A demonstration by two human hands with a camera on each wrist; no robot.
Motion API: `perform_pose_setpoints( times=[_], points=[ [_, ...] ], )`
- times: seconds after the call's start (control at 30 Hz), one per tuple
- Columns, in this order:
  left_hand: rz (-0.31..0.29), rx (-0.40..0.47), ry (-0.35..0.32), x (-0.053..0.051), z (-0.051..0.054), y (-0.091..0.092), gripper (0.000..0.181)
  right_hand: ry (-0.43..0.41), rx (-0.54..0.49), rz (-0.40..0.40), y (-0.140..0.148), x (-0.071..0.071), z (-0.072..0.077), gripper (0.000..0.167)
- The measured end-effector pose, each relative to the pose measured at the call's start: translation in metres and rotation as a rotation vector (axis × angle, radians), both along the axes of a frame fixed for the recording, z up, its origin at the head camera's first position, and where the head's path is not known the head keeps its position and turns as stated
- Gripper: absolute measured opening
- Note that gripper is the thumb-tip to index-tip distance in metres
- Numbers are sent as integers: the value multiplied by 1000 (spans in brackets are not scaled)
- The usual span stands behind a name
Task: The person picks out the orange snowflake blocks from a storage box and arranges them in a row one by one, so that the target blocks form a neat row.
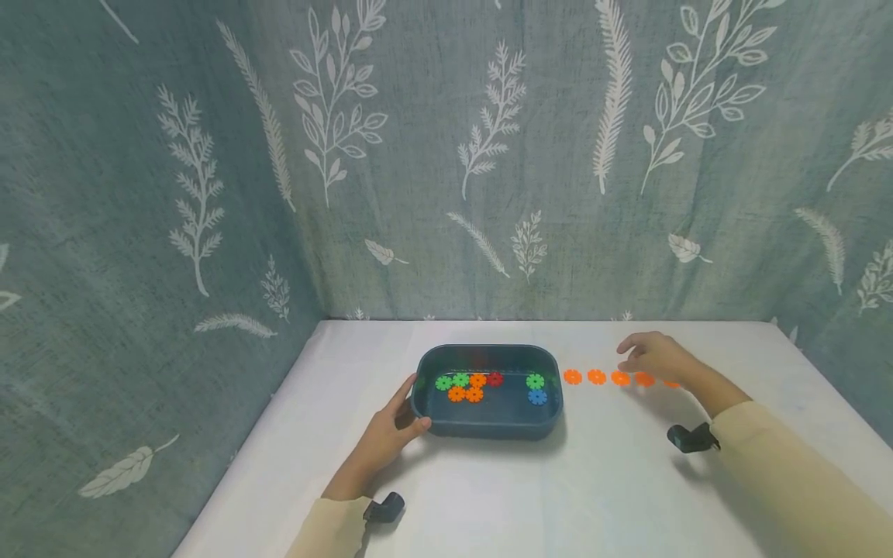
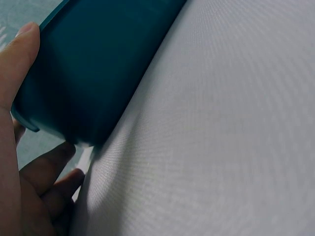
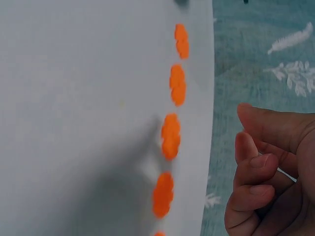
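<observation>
A dark blue tray [image 1: 488, 428] holds several flower-shaped discs: green ones [image 1: 444, 383], orange ones [image 1: 456, 394], a red one [image 1: 494, 379] and a blue one [image 1: 537, 397]. My left hand [image 1: 391, 434] grips the tray's left end, thumb at the near rim; in the left wrist view the thumb lies against the tray wall [image 2: 93, 64]. Right of the tray, orange discs [image 1: 573, 377] lie in a row on the table. My right hand [image 1: 656, 358] hovers over the row, fingers loosely bent and nothing between them; the right wrist view shows the hand [image 3: 270, 172] beside the discs [image 3: 171, 136].
The white table [image 1: 488, 496] extends in front of the tray and to both sides. A patterned grey-green cloth [image 1: 432, 170] hangs behind the table and along its left side. Black wrist devices [image 1: 385, 508] sit at both sleeves.
</observation>
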State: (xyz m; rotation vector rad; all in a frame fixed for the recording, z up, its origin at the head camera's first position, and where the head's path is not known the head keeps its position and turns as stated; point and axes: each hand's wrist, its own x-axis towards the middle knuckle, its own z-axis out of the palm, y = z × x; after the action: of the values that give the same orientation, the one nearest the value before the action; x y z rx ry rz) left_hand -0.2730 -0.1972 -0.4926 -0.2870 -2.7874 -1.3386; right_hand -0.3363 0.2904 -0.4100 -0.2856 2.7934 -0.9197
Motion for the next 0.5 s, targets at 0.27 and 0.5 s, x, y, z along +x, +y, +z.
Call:
perform_pose_setpoints(
  times=[0.27, 0.5],
  points=[
    [0, 11, -3, 2, 0, 1, 86, -26, -14, 11, -26, -5, 3, 39],
    [-1, 11, 3, 2, 2, 2, 85, -25, -8, 17, -48, -15, 9, 38]
  ],
)
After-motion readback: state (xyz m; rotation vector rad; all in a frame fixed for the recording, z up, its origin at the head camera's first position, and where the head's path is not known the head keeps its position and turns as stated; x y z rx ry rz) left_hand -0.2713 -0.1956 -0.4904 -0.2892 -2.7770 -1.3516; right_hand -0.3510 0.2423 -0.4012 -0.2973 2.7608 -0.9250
